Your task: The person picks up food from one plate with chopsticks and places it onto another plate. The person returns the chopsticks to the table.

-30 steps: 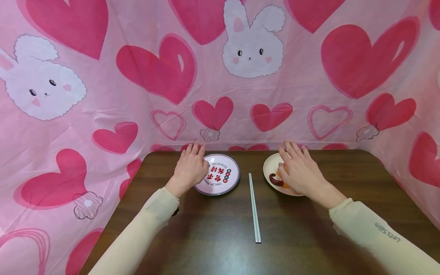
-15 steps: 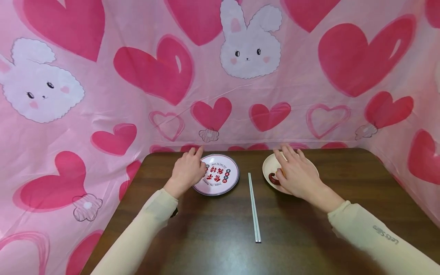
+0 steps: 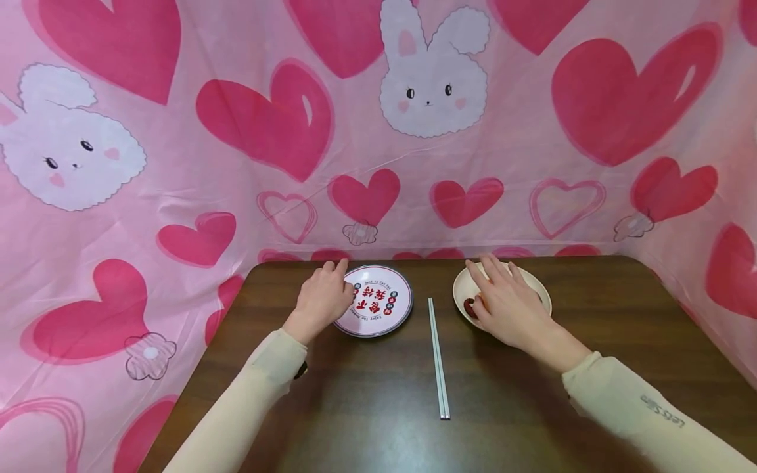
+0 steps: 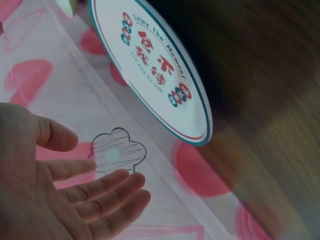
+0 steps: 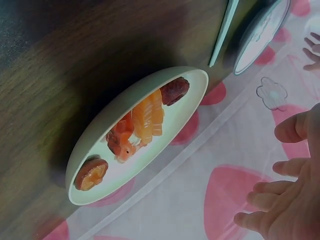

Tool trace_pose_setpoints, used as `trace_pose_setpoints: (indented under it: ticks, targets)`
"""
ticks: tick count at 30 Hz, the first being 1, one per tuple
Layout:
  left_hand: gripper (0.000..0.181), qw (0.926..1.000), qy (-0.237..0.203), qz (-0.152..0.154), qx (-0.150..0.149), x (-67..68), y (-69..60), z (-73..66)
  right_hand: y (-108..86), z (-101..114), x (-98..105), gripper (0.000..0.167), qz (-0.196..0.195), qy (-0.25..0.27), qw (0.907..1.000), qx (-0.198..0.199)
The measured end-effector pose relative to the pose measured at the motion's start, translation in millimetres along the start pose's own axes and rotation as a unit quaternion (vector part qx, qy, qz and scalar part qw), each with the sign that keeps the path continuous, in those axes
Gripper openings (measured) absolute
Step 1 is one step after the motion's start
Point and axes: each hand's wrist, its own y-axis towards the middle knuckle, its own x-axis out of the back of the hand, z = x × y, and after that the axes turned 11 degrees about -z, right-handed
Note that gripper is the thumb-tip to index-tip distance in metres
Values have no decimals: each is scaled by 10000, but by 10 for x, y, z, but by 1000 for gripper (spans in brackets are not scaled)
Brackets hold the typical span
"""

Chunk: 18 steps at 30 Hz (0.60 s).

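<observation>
My left hand [image 3: 319, 299] is held over the left edge of a white plate [image 3: 381, 322] printed with red characters and a blue rim. In the left wrist view its fingers are loosely extended, apart from the plate, holding nothing. Over the cream plate [image 5: 175, 117] hovers my right hand [image 3: 511, 305], fingers spread and partly bent. The right wrist view shows nothing in its grasp. On that plate lie a dark red-brown piece [image 5: 175, 91], orange striped slices [image 5: 148, 117], a reddish shrimp-like piece [image 5: 120, 137] and a round brown mushroom-like piece [image 5: 91, 173]. From the head view, my hand hides most of them.
Two pale chopsticks [image 3: 436, 361] lie side by side between the plates, pointing away from me. The brown wooden table [image 3: 367, 407] ends at a pink cloth [image 3: 355, 151] with hearts and rabbits, hanging behind and at the sides.
Both hands have drawn back slightly and their fingertips sit lower. The right hand has shifted a little left, covering more of the food. Plates and chopsticks stay put.
</observation>
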Motion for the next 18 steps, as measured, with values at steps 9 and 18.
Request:
trace_pose_setpoints:
  ticks: [9,18]
  targets:
    - [58,9999,62,40,90,-34,11,82,-30,43,2,60,12,91,10000,7]
    - [57,9997,30,56,251,-42,28,156,-26,62,-2,56,-222,126,9996,111]
